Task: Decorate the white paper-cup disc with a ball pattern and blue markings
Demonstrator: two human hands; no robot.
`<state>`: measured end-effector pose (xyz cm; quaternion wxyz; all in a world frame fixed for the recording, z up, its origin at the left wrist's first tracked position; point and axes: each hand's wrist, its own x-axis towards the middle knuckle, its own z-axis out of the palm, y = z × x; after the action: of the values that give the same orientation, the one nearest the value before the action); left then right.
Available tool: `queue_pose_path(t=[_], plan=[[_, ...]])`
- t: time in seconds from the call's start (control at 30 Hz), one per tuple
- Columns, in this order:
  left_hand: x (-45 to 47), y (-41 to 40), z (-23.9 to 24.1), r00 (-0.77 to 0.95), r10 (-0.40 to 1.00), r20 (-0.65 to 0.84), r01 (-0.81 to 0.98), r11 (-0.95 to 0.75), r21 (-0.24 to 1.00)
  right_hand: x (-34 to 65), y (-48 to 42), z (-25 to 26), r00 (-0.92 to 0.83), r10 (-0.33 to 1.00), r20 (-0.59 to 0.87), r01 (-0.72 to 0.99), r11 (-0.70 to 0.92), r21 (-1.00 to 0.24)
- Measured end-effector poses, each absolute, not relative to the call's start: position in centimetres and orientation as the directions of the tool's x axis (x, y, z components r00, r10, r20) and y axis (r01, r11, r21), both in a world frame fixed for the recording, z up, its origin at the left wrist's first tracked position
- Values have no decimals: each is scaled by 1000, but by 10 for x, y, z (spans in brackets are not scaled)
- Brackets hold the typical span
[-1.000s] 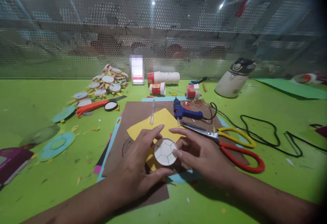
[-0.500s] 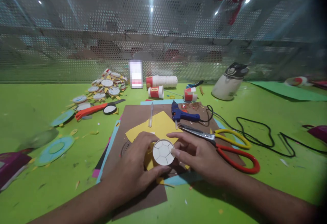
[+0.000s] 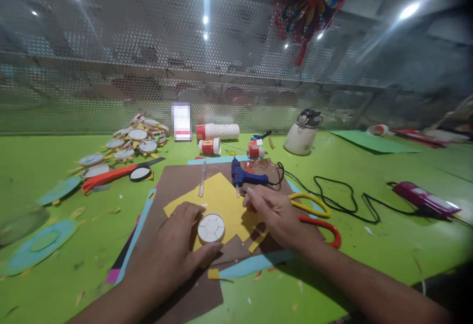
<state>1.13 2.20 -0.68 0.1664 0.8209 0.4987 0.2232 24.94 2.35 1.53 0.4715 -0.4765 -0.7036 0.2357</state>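
My left hand (image 3: 175, 245) curls round a small white cup bottom (image 3: 211, 228) with black lines drawn in a ball pattern, thumb at its near side. Yellow paper (image 3: 218, 196) lies under and behind it, on brown sheets (image 3: 173, 178). Over the blades of the scissors, my right hand (image 3: 275, 215) has its fingers bent and brought together; whatever they hold, if anything, is hidden. The scissors' yellow and red handles (image 3: 334, 235) stick out to the right of that hand. Just beyond its fingertips lies a blue glue gun (image 3: 249, 176).
Back left is a heap of white discs with yellow points (image 3: 137, 135), near an orange-handled cutter (image 3: 111, 176). Paper cups (image 3: 210, 146), a phone (image 3: 181, 122) and a grey-white bottle (image 3: 301, 136) are at the back. A black cord (image 3: 340, 181) crosses the right side.
My right hand has left the cup bottom and moved right and up over the scissors' blades. My left hand stays round the cup bottom. The view has turned to the right.
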Motion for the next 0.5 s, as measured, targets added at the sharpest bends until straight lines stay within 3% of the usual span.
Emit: queue_pose_path(t=[0.37,0.5], plan=[[10,23,-4,478,849,224,733,-526,432,283,47,32,171,877,450,487,322,-812],[10,24,-2,490,840,232,720,-540,435,305,70,40,95,924,371,606,242,-758]])
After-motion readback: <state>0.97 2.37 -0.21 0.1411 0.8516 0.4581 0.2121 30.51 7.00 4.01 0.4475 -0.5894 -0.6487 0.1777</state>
